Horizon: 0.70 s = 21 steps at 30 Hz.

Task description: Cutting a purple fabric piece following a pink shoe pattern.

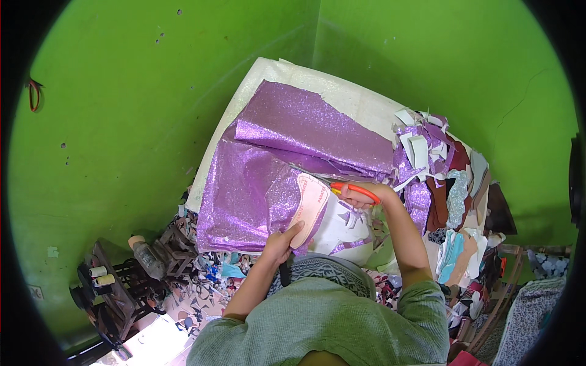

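Observation:
A pale, insole-shaped template [312, 202] lies on a piece of purple glitter sheet [282, 195]. My left hand [282, 243] pinches the template's lower end together with the sheet, the thumb on top. In my right hand [361, 196] are scissors with orange handles [373, 196], held beside the template's upper right edge. Their blades are mostly hidden. More purple glitter sheet [235, 174] spreads under and left of the work, and a folded layer [311, 125] lies beyond it. Purple offcuts [351, 245] rest on white material close to my lap.
A white-topped table [360, 100] stands in the corner of green walls. Along its right side are heaped purple and white scraps [421, 152] and stacked cut pieces [455, 256]. Scraps [195, 299] litter the floor. At left stand a wooden rack [116, 299] and a jar [146, 256].

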Tool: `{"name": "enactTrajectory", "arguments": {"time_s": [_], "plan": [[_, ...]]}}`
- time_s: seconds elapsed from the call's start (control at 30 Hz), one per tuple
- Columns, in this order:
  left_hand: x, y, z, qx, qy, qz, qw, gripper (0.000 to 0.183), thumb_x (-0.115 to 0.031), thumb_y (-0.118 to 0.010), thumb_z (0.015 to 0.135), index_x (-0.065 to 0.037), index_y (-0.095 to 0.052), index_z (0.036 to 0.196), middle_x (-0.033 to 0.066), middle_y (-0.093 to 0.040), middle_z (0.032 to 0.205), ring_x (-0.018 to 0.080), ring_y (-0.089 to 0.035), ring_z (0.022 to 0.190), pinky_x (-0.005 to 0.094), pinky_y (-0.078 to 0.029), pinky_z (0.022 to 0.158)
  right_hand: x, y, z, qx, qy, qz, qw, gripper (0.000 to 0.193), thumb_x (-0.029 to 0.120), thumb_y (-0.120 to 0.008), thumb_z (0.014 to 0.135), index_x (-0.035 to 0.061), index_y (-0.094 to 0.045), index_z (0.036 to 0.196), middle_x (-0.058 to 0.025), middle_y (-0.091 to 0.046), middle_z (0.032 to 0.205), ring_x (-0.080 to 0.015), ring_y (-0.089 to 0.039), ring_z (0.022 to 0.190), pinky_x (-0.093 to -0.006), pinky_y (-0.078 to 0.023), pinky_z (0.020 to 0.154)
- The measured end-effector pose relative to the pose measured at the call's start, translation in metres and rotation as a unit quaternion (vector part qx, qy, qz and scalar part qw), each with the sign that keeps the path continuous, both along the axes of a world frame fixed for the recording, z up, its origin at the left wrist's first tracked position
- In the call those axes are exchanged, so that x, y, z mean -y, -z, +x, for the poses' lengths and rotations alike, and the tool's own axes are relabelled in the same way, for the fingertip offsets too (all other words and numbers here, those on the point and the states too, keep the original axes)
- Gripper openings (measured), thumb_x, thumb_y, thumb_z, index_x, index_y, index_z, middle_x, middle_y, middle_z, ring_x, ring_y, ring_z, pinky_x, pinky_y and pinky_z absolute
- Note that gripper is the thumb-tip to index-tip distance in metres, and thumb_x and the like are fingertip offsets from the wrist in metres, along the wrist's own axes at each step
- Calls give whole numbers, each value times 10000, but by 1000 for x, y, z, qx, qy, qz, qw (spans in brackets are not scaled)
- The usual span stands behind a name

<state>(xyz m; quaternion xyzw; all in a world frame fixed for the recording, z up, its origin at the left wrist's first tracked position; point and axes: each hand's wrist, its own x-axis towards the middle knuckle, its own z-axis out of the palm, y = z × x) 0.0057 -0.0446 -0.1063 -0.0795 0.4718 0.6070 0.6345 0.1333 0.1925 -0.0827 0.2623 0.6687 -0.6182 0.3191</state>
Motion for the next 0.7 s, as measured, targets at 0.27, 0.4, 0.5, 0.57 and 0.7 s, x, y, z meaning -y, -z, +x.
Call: {"name": "enactTrajectory", "arguments": {"time_s": [0.27,0.4,0.5,0.57,0.7], "plan": [[4,1,1,3,-11,-8,1000,349,-96,-596,786,125,-469,1024,172,-562,956,250,-598,782,344,-529,680,-10,2,4,4,27,-246,969,683,805,-238,619,152,-376,766,100,-246,520,21,-235,389,-117,-220,327],[4,3,1,2,0,-4,1000,345,-92,-598,784,122,-472,1023,171,-562,953,249,-599,773,342,-530,666,-13,10,2,25,21,-327,944,726,816,-266,569,143,-396,808,100,-261,557,17,-238,422,-126,-193,330],[3,2,-3,0,3,-7,1000,351,-91,-601,781,124,-469,1026,175,-560,955,249,-599,777,342,-530,659,-6,1,-4,60,55,-274,958,693,806,-273,597,156,-401,805,104,-266,551,19,-230,416,-127,-181,331],[2,-1,-4,0,14,-15,1000,356,-90,-603,780,127,-466,1027,178,-558,958,250,-598,780,343,-531,658,-1,-14,-8,60,46,-203,976,685,802,-267,609,161,-403,806,107,-262,548,22,-225,413,-126,-177,332],[1,-3,-3,-10,0,0,1000,366,-94,-606,779,141,-460,1019,188,-556,958,252,-596,793,344,-530,660,7,-24,-8,21,11,-49,999,650,810,-212,633,180,-345,724,109,-243,509,19,-210,376,-140,-214,313]]}}
